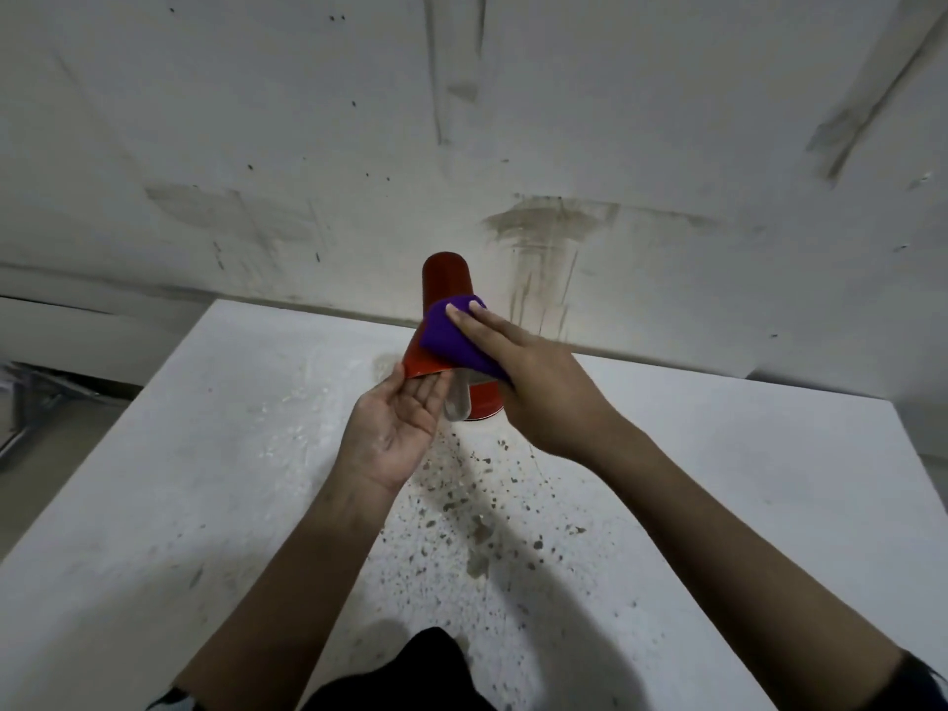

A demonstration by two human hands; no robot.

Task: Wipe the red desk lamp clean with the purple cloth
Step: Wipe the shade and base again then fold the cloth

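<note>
Lamp (pixel 445 284) sits at the far middle of the table (pixel 205 454), near the wall (pixel 308 146), its shade (pixel 418 361) tipped so the rim faces me; a grey part (pixel 456 402) pokes out below the rim, bulb or neck, can't tell, and the red base (pixel 485 402) shows just behind it. Cloth (pixel 446 341) is draped over the right side of the shade, my right hand (pixel 533 382) on top, fingers (pixel 472 325) straight and flat, pressing it on; thumb hidden. Left hand (pixel 395 428) is wide, palm up, fingertips touching the rim from underneath to steady it, gripping nothing. Step as I read it: mid-wipe on the outside of the shade; top end and left side not under the cloth. Next needs the cloth slid round the shade under even pressure while the left props the rim so the lamp doesn't tip, then base and neck. Table is speckled with dark flecks in front of the lamp
</note>
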